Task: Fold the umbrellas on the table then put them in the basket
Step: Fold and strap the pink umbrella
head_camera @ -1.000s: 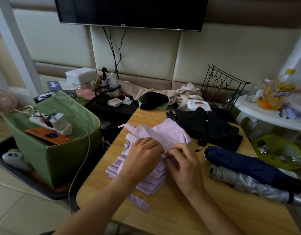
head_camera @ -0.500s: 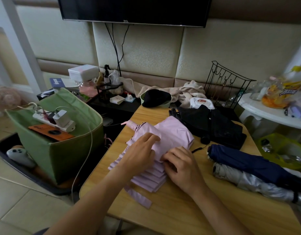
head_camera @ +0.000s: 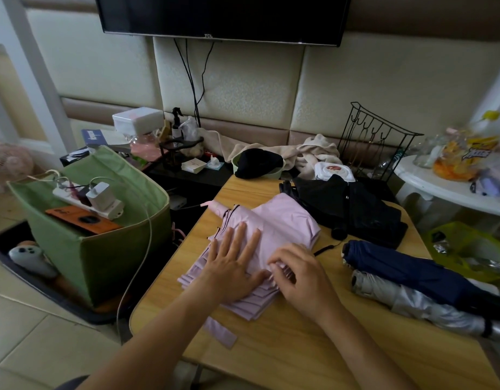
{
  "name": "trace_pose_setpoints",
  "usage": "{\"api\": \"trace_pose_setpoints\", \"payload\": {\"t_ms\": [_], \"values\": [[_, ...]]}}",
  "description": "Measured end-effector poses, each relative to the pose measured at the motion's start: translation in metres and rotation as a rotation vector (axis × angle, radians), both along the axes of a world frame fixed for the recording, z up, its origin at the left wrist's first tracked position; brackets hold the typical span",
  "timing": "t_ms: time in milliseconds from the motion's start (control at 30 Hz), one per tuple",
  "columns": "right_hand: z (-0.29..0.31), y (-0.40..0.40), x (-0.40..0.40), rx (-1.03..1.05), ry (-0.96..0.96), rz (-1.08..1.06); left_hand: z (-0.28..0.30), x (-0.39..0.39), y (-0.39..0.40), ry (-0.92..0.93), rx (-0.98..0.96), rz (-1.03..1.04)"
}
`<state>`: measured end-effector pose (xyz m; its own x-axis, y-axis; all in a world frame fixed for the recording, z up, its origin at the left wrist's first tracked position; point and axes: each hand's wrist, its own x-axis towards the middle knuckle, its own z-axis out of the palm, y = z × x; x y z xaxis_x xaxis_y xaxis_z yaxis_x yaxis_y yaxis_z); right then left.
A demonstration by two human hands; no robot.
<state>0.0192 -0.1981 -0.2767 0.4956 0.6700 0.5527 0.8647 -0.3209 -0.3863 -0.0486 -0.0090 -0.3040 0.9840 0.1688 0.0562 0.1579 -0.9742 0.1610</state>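
A pink umbrella (head_camera: 285, 220) lies flattened in pleats on the wooden table (head_camera: 313, 347). My left hand (head_camera: 231, 266) presses flat on its folds with straight, spread fingers. My right hand (head_camera: 296, 274) has curled fingers that pinch the pleat edges beside the left thumb. A black umbrella (head_camera: 353, 209) lies loose behind it. A navy umbrella (head_camera: 406, 268) and a silver umbrella (head_camera: 417, 305) lie rolled at the right. The green fabric basket (head_camera: 110, 260) stands on the floor to the left.
A power strip with a charger (head_camera: 99, 198) and an orange phone (head_camera: 82, 219) rest on the basket's top. A black wire rack (head_camera: 375, 142), a wipes pack (head_camera: 333, 171), towels and a black cap (head_camera: 257, 163) crowd the table's far edge. A white side table (head_camera: 451, 187) stands right.
My left hand has gone from curled on the pleats to flat with spread fingers. My right hand has slid slightly toward the pleat edges. The view has shifted a little.
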Motion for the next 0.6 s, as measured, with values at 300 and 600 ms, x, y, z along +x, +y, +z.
{"api": "trace_pose_setpoints", "payload": {"t_ms": [300,600], "values": [[0.004,0.0,0.044,0.257,0.661,-0.561,-0.002,0.0,0.0,-0.015,0.002,0.018],[0.013,0.018,0.056,0.676,1.091,-0.449,0.001,0.001,0.0,0.028,-0.014,0.022]]}}
